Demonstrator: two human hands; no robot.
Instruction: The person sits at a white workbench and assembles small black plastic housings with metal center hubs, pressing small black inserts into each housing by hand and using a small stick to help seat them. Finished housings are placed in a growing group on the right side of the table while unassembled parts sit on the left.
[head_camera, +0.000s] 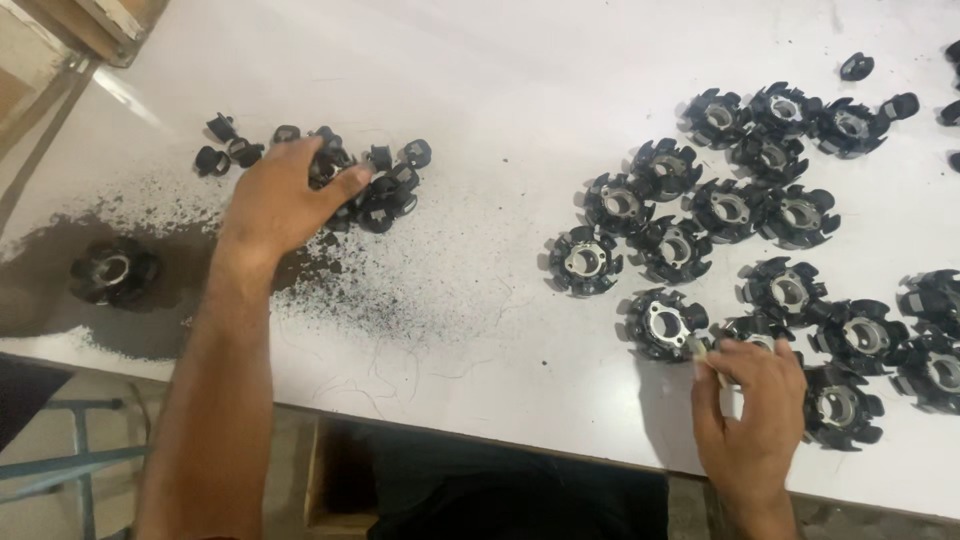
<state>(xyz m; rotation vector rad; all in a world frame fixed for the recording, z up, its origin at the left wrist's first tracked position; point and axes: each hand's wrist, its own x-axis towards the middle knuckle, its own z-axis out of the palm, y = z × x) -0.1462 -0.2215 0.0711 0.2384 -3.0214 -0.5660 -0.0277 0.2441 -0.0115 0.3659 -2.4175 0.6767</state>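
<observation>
A pile of small black clips (365, 180) on the white tabletop (500, 300) is covered by the left hand (280, 200), its grip curled loosely over them, thumb touching. A thin pale tool (712, 362) is pinched tight in the right hand (750, 410), beside black finned rings (665, 322) spread beyond the fingers.

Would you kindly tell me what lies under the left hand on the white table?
The left hand rests on a pile of small black clips amid dark dust on the table. Whatever sits beneath the palm is covered.
</observation>
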